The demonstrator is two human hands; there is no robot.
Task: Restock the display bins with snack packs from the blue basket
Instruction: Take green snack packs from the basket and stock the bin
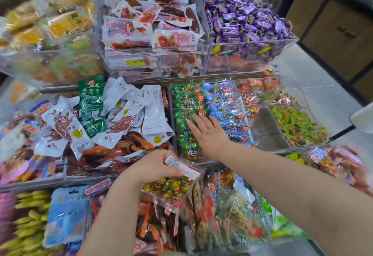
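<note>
Snack pack (169,190), likely light, soft and slippery, hangs by its top seam from the gripping left hand (155,164) near the bin (170,102) front edge; right hand (210,134) rests flat on green packs (185,102).

Your left hand (155,164) grips a clear snack pack (171,189) of gold and red wrapped sweets by its top edge, low in front of the shelves. Your right hand (209,134) reaches into the middle display bin (264,128). Its straight fingers (193,127) lie flat on the green packs (187,102), just beside the blue packs (224,102). Purple candies (246,17) fill the bin above and to the right.
</note>
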